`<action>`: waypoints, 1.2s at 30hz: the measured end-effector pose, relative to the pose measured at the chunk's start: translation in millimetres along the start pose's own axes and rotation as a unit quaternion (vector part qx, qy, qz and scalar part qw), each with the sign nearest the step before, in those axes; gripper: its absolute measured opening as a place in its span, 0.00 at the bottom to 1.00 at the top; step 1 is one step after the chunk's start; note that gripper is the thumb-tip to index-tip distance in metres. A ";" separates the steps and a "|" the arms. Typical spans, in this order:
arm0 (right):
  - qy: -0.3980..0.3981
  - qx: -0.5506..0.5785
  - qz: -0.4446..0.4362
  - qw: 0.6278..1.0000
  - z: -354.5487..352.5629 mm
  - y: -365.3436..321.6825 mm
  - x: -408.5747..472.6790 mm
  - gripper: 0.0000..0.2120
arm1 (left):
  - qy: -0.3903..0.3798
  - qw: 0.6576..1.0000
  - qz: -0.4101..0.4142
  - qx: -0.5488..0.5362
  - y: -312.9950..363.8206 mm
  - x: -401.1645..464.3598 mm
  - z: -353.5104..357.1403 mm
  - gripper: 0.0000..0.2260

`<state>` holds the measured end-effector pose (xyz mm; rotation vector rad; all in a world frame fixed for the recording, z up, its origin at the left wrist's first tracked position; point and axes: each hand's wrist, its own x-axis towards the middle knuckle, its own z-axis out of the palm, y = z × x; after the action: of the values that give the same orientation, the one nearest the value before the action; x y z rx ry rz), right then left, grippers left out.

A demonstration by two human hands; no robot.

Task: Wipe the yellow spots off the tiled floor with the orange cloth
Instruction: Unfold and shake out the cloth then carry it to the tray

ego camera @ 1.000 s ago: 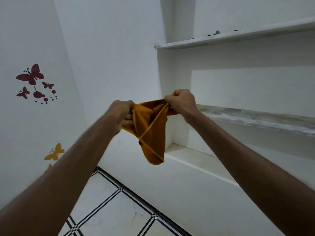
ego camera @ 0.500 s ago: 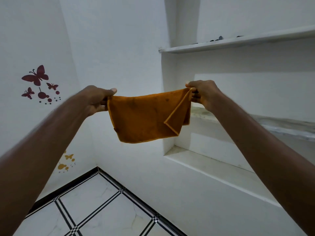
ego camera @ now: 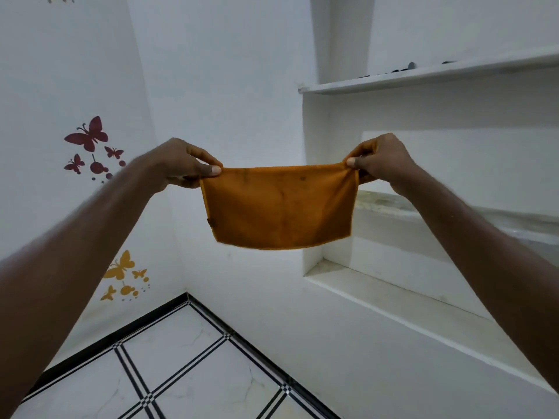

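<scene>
My left hand (ego camera: 181, 164) and right hand (ego camera: 378, 160) each pinch a top corner of the orange cloth (ego camera: 279, 207), stretching it flat. This probably readies it for the tiled floor (ego camera: 181, 373); I see no yellow spots there.

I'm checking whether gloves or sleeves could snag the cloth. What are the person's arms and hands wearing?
Nothing that shows. The left hand and right hand are bare, with no gloves, rings or wristbands in view. Both forearms are uncovered up to the frame edges; no sleeve or watch appears.
</scene>
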<state>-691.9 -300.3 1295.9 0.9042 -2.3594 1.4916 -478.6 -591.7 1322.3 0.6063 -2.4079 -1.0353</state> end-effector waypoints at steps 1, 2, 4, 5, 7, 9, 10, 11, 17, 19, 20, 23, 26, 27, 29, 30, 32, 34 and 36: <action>0.000 -0.010 0.010 1.000 4.2 2.0 0.6 0.07 | -0.005 1.000 -0.014 -0.003 -1.2 -0.1 1.5 0.11; 0.006 -0.020 0.014 1.000 7.0 3.8 1.6 0.07 | -0.007 1.000 -0.022 -0.010 -2.5 0.1 2.1 0.11; 0.018 -0.025 0.015 0.999 8.9 5.6 3.3 0.06 | -0.022 0.999 -0.034 -0.028 -5.7 0.6 -1.4 0.12; 0.019 -0.015 0.018 1.000 8.5 5.2 3.2 0.06 | -0.037 0.998 -0.040 -0.034 -7.2 0.2 -4.6 0.12; 0.012 0.018 0.037 0.999 6.8 3.6 2.4 0.05 | -0.075 0.995 -0.048 -0.036 -10.1 -0.3 -10.9 0.15; 0.007 0.031 0.048 0.998 6.1 2.3 2.5 0.06 | -0.103 0.993 -0.050 -0.026 -13.3 0.8 -14.3 0.18; 0.009 0.024 0.046 0.999 6.6 1.8 3.2 0.07 | -0.110 0.993 -0.047 -0.016 -14.1 1.1 -14.6 0.18; 0.014 0.009 0.039 0.999 7.6 1.5 3.8 0.08 | -0.112 0.993 -0.044 -0.003 -14.7 0.9 -14.0 0.17; 0.027 -0.107 -0.033 0.993 8.2 -1.5 1.6 0.12 | -0.069 0.996 -0.026 0.048 -19.8 2.4 -12.2 0.10; 0.023 -0.118 -0.058 0.991 2.4 -2.4 -2.9 0.12 | -0.056 0.997 0.014 0.056 -21.9 -1.4 -15.0 0.13; 0.019 -0.115 -0.069 0.991 -1.0 -2.6 -5.3 0.12 | -0.054 0.997 0.035 0.047 -22.1 -4.5 -17.1 0.14; 0.007 -0.024 -0.076 0.997 -12.0 -3.2 -11.4 0.12 | -0.044 0.995 0.081 -0.044 -20.3 -15.0 -23.0 0.14; 0.005 0.046 -0.060 0.997 -13.1 -5.7 -12.1 0.12 | 0.007 0.986 0.089 -0.140 -17.5 -20.5 -17.4 0.12; 0.006 0.057 -0.045 0.997 -9.8 -4.3 -10.1 0.12 | 0.031 0.984 0.074 -0.161 -16.8 -21.2 -11.0 0.13; -0.009 0.072 0.005 0.997 2.4 2.9 -7.8 0.11 | 0.060 0.981 0.025 -0.184 -17.5 -21.2 7.3 0.13; -0.021 0.075 0.030 0.996 10.0 8.8 -6.7 0.11 | 0.065 0.980 -0.002 -0.186 -19.0 -21.0 18.4 0.10; -0.046 0.080 0.067 0.993 26.1 22.3 -7.6 0.11 | 0.080 0.980 -0.049 -0.174 -23.6 -20.3 41.7 0.06; -0.069 0.088 0.077 0.991 42.5 27.7 -12.2 0.12 | 0.086 0.980 -0.071 -0.167 -26.9 -14.2 64.6 0.09; -0.097 0.099 0.074 0.988 61.4 24.9 -19.3 0.12 | 0.061 0.981 -0.062 -0.175 -23.6 -9.4 90.4 0.10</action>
<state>-682.5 -339.0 1239.4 0.9772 -2.4963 1.7971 -516.1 -550.9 1246.5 0.6755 -2.0361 -1.3924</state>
